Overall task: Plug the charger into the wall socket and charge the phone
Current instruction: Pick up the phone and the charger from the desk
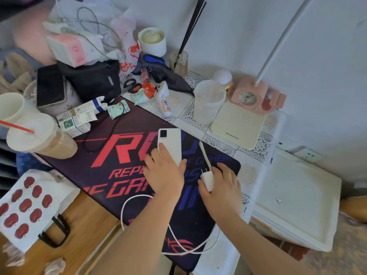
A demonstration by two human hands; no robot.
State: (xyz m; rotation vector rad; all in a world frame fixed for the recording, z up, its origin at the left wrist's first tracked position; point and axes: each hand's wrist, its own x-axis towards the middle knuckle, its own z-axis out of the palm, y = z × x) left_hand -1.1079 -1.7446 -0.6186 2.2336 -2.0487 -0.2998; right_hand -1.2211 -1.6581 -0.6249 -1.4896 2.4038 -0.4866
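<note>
- A clear plastic cup of milky brown drink with a red straw (39, 138) stands at the table's left edge, just off the mat.
- A dark rectangular desk mat printed with red and blue lettering (111, 155) covers the middle of the wooden table (79, 221).
- The left hand (163, 175) rests palm down on the lower end of a white rectangular phone (170, 143), which lies camera side up on the mat near its far edge; the fingers are loosely spread over it rather than curled around it.
- A white charging cable (127, 207) loops across the near part of the mat and passes under both forearms.
- The right hand (220, 187) lies on the mat's right side, fingers and thumb closed around a small white charger block (207, 179) whose metal prongs point away from the person.
- A white cable end (204, 153) lies on the mat just beyond the prongs.
- A white wall socket (308, 155) sits low on the wall past the table's right edge, well apart from the charger.
</note>
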